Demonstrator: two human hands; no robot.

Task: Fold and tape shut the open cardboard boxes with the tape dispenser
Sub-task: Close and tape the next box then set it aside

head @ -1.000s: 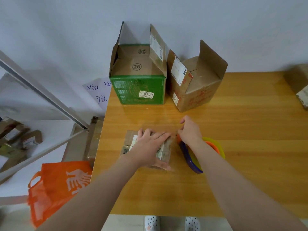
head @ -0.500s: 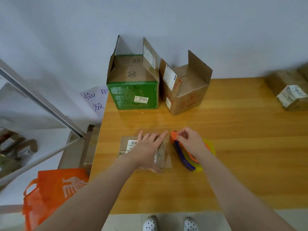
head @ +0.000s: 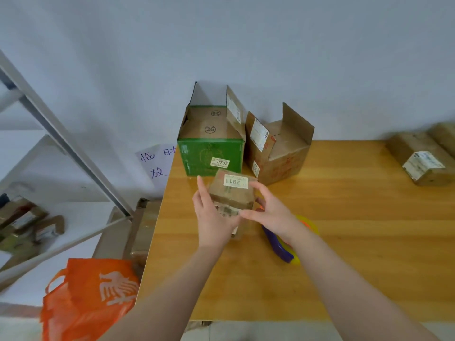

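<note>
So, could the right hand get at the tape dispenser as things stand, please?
Probably, though not at once: the tape dispenser lies free on the table just under the right hand, but that hand, with the left hand, is holding the small box and must let go first.

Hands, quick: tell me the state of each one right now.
Left hand: holds the small box by its left side.
Right hand: grips the same box by its right side.
</note>
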